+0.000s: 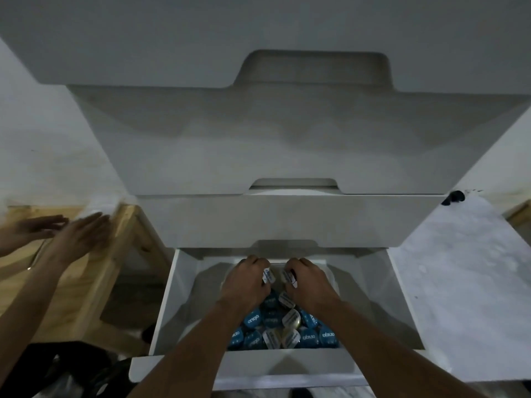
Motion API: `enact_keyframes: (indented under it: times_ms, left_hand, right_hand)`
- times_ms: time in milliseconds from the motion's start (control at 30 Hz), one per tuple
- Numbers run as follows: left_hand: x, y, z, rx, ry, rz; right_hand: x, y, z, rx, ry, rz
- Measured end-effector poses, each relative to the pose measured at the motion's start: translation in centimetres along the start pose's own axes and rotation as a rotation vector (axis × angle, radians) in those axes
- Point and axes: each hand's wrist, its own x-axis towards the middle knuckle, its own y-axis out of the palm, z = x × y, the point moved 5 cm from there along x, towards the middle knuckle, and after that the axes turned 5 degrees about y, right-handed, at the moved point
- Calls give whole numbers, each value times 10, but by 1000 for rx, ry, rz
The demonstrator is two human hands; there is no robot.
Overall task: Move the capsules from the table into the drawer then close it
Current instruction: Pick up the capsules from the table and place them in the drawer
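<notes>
A: Reading the printed lids first: the capsules (283,326) carry white lettering on blue foil, seen reversed or sideways from this angle. The word cannot be read with certainty. Several lids are silver or pale gold with small dark print, too fine to read.

B: Location of the capsules?

A: Heaped along the middle of the open bottom drawer (169,297), a white box with smooth, matte walls. The lids are round and flat with a small tab.

B: Hand state?

A: The left hand (244,282) is closed in a fist on a white-labelled capsule, held above the heap. The right hand (309,282) is likewise closed on white-labelled capsules. Both are inside the drawer, near its rear, knuckles almost touching.

B: Surrounding structure?

A: The white cabinet (287,139) has smooth drawer fronts stacked above, each with a rounded cut-out grip. A pale wooden frame (126,245) with visible grain stands to the left. Two more hands (77,234) of another person hover over it, fingers flat and extended, blurred. A grey mottled floor (459,268) lies to the right.
</notes>
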Motion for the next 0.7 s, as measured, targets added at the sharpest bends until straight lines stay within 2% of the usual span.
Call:
enact_keyframes:
  times_ms: [700]
  left_hand:
    - [3, 13, -5, 38, -14, -11]
  right_hand:
    - [5, 5, -14, 7, -7, 60]
